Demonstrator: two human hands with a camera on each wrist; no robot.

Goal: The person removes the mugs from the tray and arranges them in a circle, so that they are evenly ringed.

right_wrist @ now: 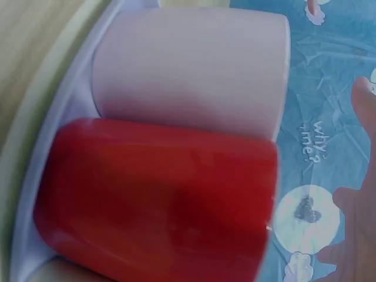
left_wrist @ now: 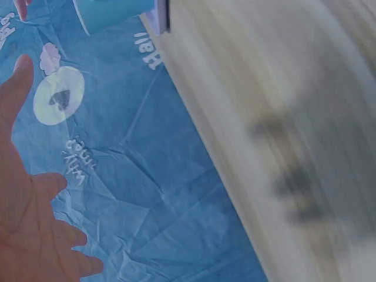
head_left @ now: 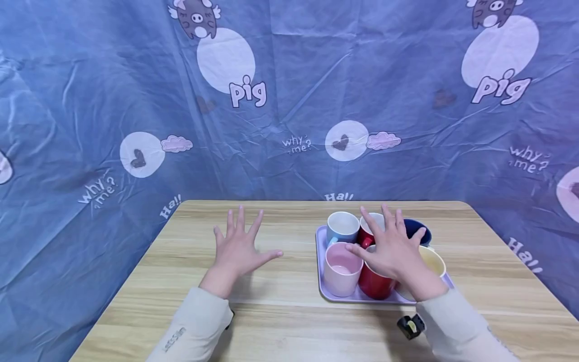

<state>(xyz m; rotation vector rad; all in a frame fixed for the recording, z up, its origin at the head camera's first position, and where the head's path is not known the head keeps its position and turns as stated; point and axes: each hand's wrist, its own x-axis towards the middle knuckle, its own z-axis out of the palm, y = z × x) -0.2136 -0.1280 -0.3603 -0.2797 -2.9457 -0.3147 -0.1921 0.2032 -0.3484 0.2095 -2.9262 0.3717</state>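
My left hand (head_left: pixel 236 251), fingers spread wide and holding nothing, hovers over the left half of the wooden table. Over at the right, my right hand (head_left: pixel 392 249) is also spread, above a lilac tray (head_left: pixel 322 281) of mugs. At the tray's near left stands a pink mug (head_left: pixel 342 276), beside a red mug (head_left: pixel 376 284) partly covered by the hand. A cream mug (head_left: pixel 435 261) is at the near right. Behind them are a light blue mug (head_left: pixel 343 225), a second red mug (head_left: pixel 373 221) and a dark blue mug (head_left: pixel 419 232). The right wrist view shows the pink and red mugs up close.
The light wooden table (head_left: pixel 280 327) ends at a blue patterned cloth (head_left: pixel 289 110) that hangs behind it and along both sides. A small black device (head_left: pixel 410 327) sits at the right wrist.
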